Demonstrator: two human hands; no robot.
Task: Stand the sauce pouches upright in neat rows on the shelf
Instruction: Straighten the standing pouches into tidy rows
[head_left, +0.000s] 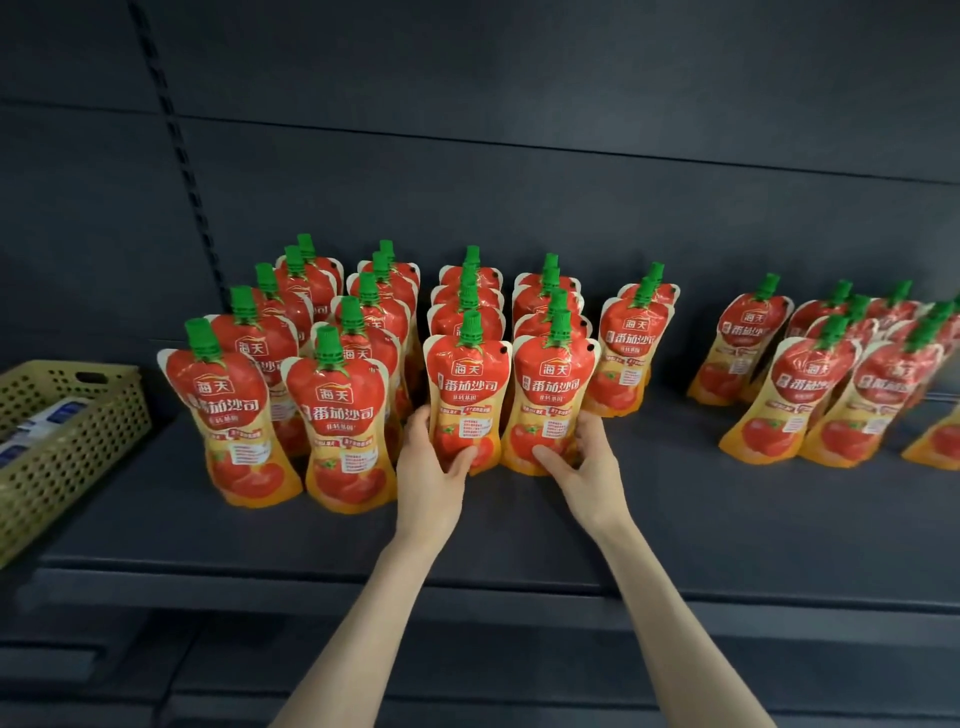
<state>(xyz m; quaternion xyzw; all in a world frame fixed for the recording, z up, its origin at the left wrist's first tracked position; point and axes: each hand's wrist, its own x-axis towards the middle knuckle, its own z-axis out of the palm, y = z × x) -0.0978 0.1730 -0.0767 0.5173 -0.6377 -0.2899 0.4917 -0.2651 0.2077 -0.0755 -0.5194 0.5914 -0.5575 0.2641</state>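
We work on a dark shelf (675, 519) where the tomato sauce pouches (337, 395) stand in files running front to back, green caps up. Two pouches head the third and fourth files: the left front pouch (464, 384) and the right front pouch (555, 382), side by side and nearly touching. Our left hand (431, 467) grips the lower left edge of the first, with the thumb across its face and the fingers curled behind. Our right hand (584, 457) holds the second the same way from its right edge.

We judge the step to be seating this pair. To do it well, we press each base flat on the shelf, square the faces forward and line them up with the pouches behind. Soft pouches will likely slump if released while leaning, so we should ease off slowly.

A broad bare strip of shelf lies between the rows and the front edge, so our hands can draw straight back. The two leftmost files reach further forward than our pair. A wide gap separates the short fifth file (631, 343) from the looser cluster of pouches (831, 374) at right, several of which lean. At far left a perforated basket (67, 441) sits near the first file but apart from it, so sideways room is tight there.
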